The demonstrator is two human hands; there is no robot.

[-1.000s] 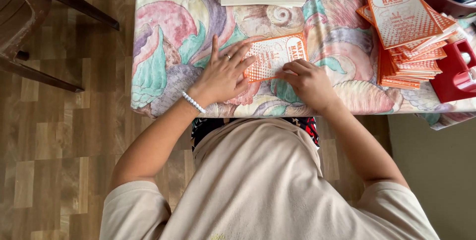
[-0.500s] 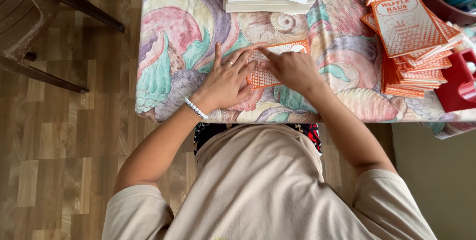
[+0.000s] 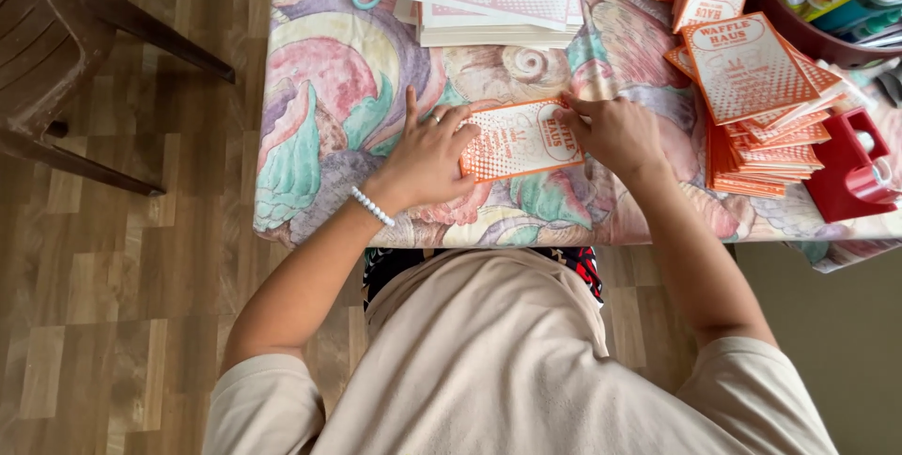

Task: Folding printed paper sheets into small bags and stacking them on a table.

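She is pressing a fold into the orange paper sleeve [image 3: 520, 140], which lies flat just left of the finished stack [image 3: 752, 102]. Left hand [image 3: 427, 156] splayed holding it down, right hand [image 3: 613, 131] pinching its edge; next comes a firm, even crease.

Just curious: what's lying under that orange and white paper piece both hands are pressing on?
The orange and white paper piece lies flat on the flowery tablecloth. The left hand and right hand cover its ends, so anything under it is hidden.
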